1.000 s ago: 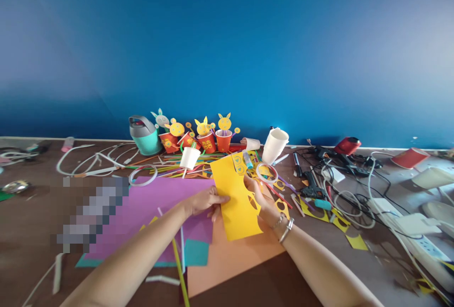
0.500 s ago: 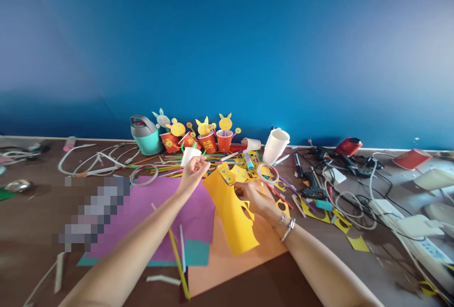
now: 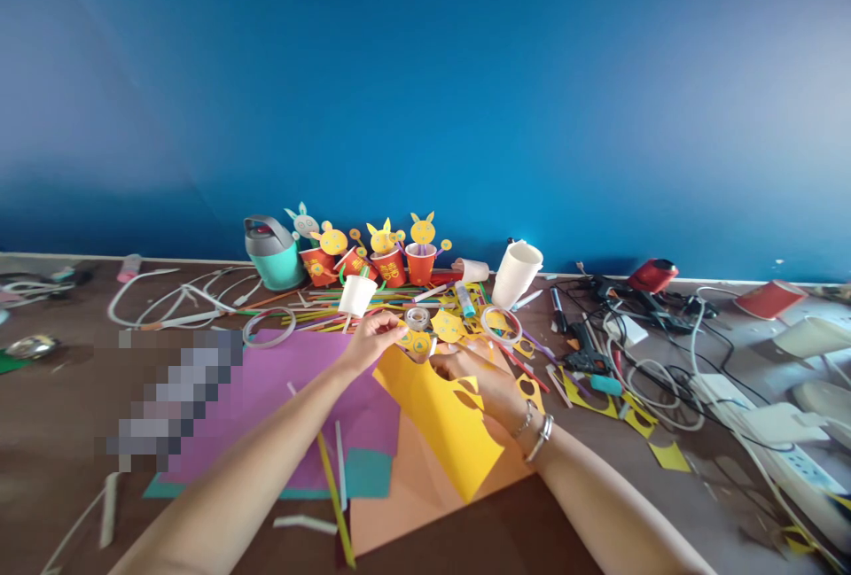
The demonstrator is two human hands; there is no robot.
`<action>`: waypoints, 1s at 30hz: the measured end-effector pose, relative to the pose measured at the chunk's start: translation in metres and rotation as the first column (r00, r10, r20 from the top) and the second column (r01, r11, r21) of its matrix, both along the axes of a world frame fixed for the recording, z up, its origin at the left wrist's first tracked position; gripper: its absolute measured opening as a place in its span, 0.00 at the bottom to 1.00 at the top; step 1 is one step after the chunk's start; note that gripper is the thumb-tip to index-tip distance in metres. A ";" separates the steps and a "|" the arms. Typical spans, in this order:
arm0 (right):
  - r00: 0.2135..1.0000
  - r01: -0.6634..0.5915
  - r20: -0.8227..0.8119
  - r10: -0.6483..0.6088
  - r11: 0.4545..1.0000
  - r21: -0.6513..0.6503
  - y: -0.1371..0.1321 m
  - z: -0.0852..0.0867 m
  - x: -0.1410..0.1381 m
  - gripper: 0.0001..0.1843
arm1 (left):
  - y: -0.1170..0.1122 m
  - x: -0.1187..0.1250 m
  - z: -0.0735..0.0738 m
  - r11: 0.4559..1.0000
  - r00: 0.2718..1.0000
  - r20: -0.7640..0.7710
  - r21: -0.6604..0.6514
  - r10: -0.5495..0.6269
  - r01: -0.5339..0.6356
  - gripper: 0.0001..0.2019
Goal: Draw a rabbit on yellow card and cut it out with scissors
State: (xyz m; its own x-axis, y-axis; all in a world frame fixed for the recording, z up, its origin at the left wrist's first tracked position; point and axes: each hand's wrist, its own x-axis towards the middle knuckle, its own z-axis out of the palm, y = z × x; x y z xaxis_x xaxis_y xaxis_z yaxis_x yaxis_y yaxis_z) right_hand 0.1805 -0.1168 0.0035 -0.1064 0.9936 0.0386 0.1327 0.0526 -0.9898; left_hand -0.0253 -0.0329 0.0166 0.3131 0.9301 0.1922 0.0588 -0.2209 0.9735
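Observation:
My left hand (image 3: 372, 342) has its fingers pinched together at the near-left edge of small yellow paper circles (image 3: 416, 343) with drawn-on marks. Across from it, my right hand (image 3: 475, 380) is closed at the upper right of a large yellow paper sheet (image 3: 442, 420), its fingertips partly hidden. The sheet curves downward and has round cut-outs along its right edge. Just beyond the fingers lies a roll of clear tape (image 3: 417, 319). A white paper cup (image 3: 357, 296) stands behind my left hand.
Purple paper (image 3: 285, 407) and orange paper (image 3: 405, 504) lie below. Red cups with paper animal figures (image 3: 421, 265) line the wall beside a teal jug (image 3: 274, 260). To the right are a glue gun (image 3: 589, 349), tangled cables and a power strip (image 3: 791, 455).
My left hand has moved down and right, from near the white cup to the small yellow circles. The yellow sheet has swung its lower end to the right. The tape roll has come into view.

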 end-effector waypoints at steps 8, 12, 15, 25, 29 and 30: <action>0.968 0.017 -0.247 -0.046 0.993 -0.116 0.003 -0.009 0.011 0.13 | 0.004 -0.001 -0.003 0.959 0.935 0.225 -0.132 0.274 -0.250 0.15; 0.942 0.160 -0.270 -0.201 0.973 -0.168 -0.006 -0.015 0.018 0.13 | 0.009 -0.004 -0.002 0.890 0.810 0.369 -0.177 0.456 -0.420 0.16; 0.883 0.326 -0.275 -0.381 0.918 -0.226 -0.002 -0.010 0.016 0.17 | 0.010 -0.004 -0.001 0.891 0.782 0.428 -0.242 0.452 -0.383 0.17; 0.840 0.494 -0.331 -0.430 0.858 0.141 0.037 0.014 0.015 0.13 | -0.016 0.013 0.006 0.929 0.863 0.495 -0.358 0.100 0.097 0.17; 0.978 0.087 -0.196 -0.071 0.994 0.072 0.020 0.014 -0.001 0.13 | -0.029 0.025 0.004 0.901 0.863 0.497 -0.408 0.087 0.144 0.18; 0.987 0.014 -0.161 -0.005 0.999 0.052 0.017 0.014 -0.005 0.12 | -0.032 0.027 0.003 0.891 0.871 0.485 -0.427 0.080 0.156 0.18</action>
State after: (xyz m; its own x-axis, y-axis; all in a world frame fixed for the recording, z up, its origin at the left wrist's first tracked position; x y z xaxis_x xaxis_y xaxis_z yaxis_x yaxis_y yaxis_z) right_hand 0.1754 -0.0995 0.0171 -0.0853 0.9906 0.1067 -0.0270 0.1048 -0.9941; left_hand 0.0017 -0.0645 0.0197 0.3280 0.9395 -0.0989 -0.4369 0.2437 0.8659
